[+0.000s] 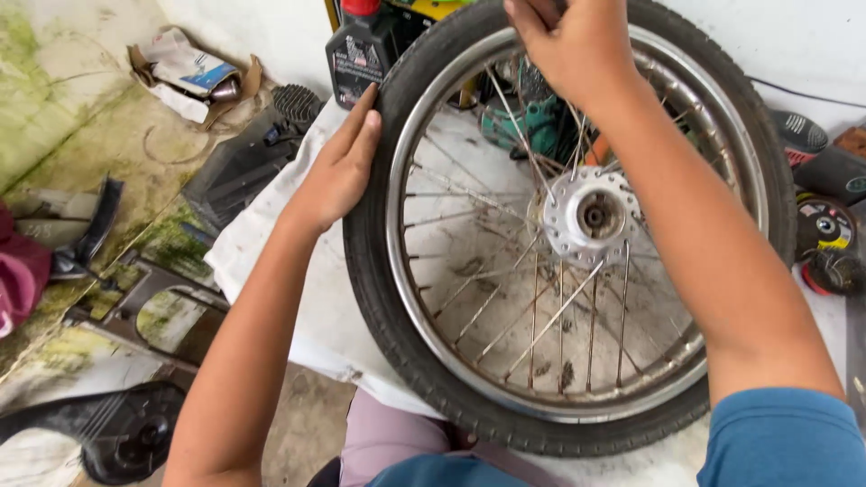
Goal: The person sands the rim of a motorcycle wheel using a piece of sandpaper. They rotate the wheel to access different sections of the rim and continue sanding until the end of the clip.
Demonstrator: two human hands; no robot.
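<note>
Left hand [341, 167] flat on tyre [379, 298], right hand [564, 41] pinching spokes [532, 153], capped black oil bottle [354, 56] behind.

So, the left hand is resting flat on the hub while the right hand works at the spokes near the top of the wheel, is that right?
Not quite: in the head view the left hand rests flat on the tyre, not the hub. The right hand is indeed at the spokes near the top of the wheel.
</note>
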